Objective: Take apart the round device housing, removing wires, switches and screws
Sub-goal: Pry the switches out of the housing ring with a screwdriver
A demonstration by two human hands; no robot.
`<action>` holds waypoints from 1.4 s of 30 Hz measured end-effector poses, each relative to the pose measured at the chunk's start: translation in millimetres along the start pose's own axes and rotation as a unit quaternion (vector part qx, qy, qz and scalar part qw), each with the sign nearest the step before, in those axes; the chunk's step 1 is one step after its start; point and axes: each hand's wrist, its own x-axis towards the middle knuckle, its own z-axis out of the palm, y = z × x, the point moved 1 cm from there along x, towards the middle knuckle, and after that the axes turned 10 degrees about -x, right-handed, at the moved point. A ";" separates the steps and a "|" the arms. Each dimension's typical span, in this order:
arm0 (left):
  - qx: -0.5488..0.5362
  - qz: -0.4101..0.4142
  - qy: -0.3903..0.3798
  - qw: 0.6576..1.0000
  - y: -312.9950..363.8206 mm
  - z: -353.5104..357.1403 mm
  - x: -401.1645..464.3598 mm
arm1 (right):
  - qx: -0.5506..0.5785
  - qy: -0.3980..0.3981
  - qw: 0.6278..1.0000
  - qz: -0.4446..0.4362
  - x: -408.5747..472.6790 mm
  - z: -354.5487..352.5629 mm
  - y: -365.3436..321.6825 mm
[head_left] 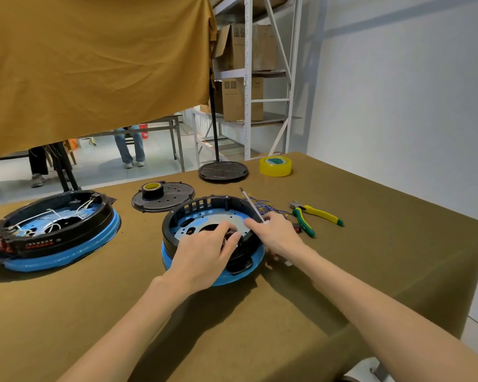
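The round housing (204,216) sits on the olive-brown surface (370,257) directly under both sets of fingers. It is a black ring with slotted walls on a blue base, open on top, showing a pale blue plate pierced with round holes and darker cut-outs. The left hand (204,252) lies over its near rim, fingers (226,230) curled down into the inside; what they pinch is hidden. The right hand (276,232) rests on the right rim, its fingers clenched round a thin white-handled tool (253,206) whose shaft slants up and away from the fingertips.

There are two such housings. The second housing (53,230), well to the left of the left fingers, has the same black ring and blue base and is full of white wires (50,219); a red-lettered label on its front wall is too blurred to read.

Just beyond the right fingers lies one tangle of loose blue and yellow wires (268,208), and just right of them one pair of yellow-and-green pliers (312,216), with writing on the handle too small to read. A small red-and-black part (297,228) lies beside the knuckles.

Beyond the left fingers lies one black perforated lid (171,201) with a small roll of tape (152,189) on it. Farther off stands one round black stand base (223,170) with its pole, and to its right one big yellow roll of tape (275,166).

A mustard cloth (94,64) hangs behind, beside shelves of cardboard boxes (240,97).
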 end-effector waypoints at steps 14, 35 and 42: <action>0.005 0.025 0.112 0.993 3.3 9.2 0.4 | 0.114 0.012 0.993 -0.026 2.3 17.6 5.2; -0.218 -0.076 0.082 0.969 -4.4 -4.2 7.1 | 0.094 0.080 0.992 -0.037 -23.1 -3.2 -6.4; -0.217 -0.088 0.080 0.969 -3.2 -2.0 9.1 | 0.203 -0.037 0.963 -0.172 -54.3 -13.6 -28.1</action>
